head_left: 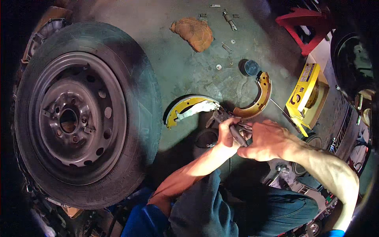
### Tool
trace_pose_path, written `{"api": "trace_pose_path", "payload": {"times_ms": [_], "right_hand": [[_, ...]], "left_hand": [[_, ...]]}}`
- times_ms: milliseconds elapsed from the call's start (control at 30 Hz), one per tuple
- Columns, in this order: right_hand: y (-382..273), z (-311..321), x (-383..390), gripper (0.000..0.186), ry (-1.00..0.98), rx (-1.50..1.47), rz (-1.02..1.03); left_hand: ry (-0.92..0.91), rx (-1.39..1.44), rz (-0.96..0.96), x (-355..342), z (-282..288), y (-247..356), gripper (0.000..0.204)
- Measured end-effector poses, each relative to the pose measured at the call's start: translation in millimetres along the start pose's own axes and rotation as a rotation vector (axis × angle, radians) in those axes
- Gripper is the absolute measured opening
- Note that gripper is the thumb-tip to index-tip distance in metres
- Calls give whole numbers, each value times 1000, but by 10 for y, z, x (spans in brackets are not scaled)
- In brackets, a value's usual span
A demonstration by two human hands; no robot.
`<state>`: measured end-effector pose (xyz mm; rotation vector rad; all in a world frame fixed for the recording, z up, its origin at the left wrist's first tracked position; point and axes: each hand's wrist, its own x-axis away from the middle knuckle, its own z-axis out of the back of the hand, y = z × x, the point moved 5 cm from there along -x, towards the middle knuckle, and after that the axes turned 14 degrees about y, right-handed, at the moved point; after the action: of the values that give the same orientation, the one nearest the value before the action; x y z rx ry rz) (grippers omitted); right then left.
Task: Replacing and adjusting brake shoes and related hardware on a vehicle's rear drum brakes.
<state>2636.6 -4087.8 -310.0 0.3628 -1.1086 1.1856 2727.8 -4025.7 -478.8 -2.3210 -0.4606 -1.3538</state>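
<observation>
Between left grip (226, 137) and right grip (269, 140) slant grey-handled pliers (238, 136).

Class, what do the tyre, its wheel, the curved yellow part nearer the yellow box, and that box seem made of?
Tyre: rubber, matt black; dull, moulded-looking sidewall.
Wheel: probably steel, satin grey; soft highlights along its rim.
Curved yellow part: likely coated metal; slight sheen on its thin curve.
Yellow box: seemingly printed cardboard; thin folded flap.
</observation>
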Motion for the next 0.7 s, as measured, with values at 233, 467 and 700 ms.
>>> {"api": "trace_pose_path", "payload": {"times_ms": [233, 467, 700], "right_hand": [[120, -133, 57, 62, -128, 49, -101], [431, -950, 502, 107, 22, 70, -152], [882, -1746, 953, 56, 431, -574, -313]], "left_hand": [[61, -92, 5, 98, -100, -42, 28], [-129, -502, 48, 449, 197, -178, 43], [-308, -1845, -437, 755, -52, 76, 71]]}}
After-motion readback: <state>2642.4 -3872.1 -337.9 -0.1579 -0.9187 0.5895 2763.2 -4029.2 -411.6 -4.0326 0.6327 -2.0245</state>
